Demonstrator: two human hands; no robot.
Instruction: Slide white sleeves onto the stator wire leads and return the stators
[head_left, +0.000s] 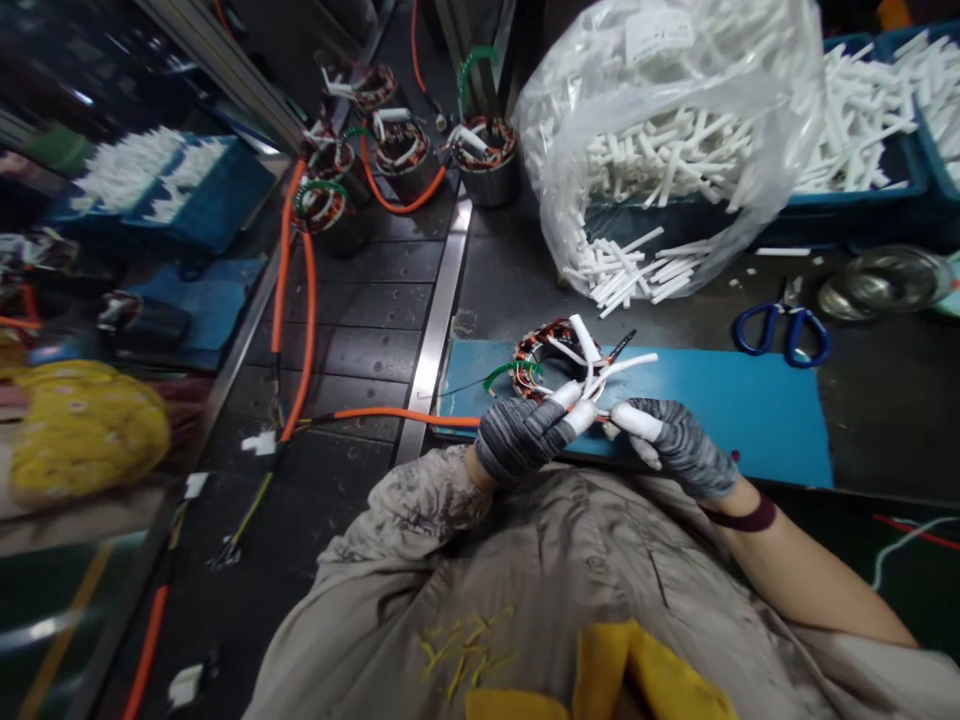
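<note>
Gloved left hand [525,432] and right hand [679,445] close together, fingertips of both pinched on what seemed to be thin wire ends [602,416], the wound motor coil [534,362] lying just beyond them on the blue mat [757,420], scissors [784,325] at its far edge.

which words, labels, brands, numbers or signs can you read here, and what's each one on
No text can be read for certain in this view.
White rectangular label on the clear plastic bag of white tubes: any print is too small and blurred to read.
Blue-handled metal scissors: no lettering can be made out.
</note>
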